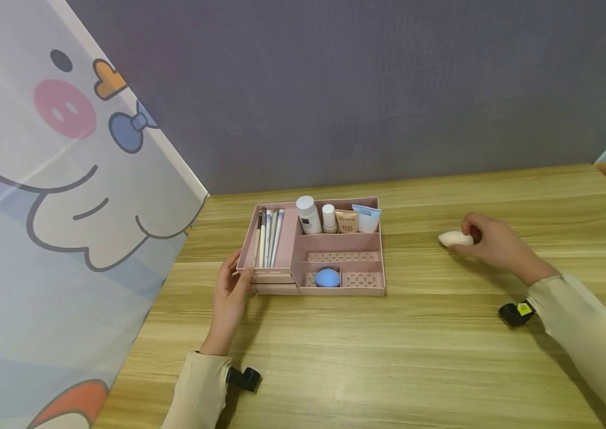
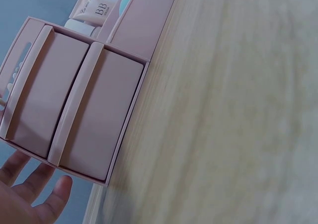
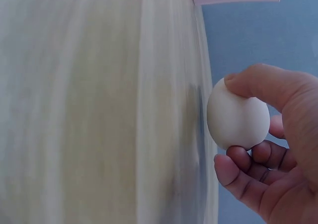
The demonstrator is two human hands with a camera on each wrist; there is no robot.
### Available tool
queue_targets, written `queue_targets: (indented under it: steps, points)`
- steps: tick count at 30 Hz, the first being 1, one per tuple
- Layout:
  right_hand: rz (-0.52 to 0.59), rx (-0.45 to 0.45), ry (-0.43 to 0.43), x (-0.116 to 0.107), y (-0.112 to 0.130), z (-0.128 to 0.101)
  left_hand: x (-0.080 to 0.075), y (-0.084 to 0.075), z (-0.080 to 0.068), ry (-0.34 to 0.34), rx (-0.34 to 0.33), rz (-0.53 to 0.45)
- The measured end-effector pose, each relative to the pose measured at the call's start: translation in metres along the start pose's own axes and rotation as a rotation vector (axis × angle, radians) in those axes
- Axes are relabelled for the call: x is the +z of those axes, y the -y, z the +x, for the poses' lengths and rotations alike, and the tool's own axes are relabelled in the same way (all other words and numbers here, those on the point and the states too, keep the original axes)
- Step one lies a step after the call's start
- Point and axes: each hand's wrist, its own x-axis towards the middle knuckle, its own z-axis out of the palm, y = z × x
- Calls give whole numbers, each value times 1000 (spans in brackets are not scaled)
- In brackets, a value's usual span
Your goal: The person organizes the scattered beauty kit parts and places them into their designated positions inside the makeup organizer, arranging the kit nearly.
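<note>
Two hands at work: the right hand (image 1: 487,241) pinches a white sponge (image 1: 455,239) on the worktop (image 1: 415,357), well right of the pink organiser (image 1: 369,291).

The thumb and curled fingers (image 3: 238,164) close round the sponge's blunt end; a light squeeze should do, as it looks soft. The left hand (image 1: 233,287) rests at the organiser's near-left corner with fingers loosely straight, holding nothing, and would do well to brace it. A blue sponge (image 1: 326,277) fills one front compartment; the one beside it (image 1: 360,279) looks free.
</note>
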Motion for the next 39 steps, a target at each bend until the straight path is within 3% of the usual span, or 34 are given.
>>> queue_targets:
  steps: [5,17,39]
  points:
    - [0,-5,-14,1,5,0,0,3,0,-6,42,-28]
    - [18,-41,-9,2,19,0,0,-2,2,2,-56,-7]
    - [52,-197,-56,12,48,1,0,-1,2,-2,-58,-16]
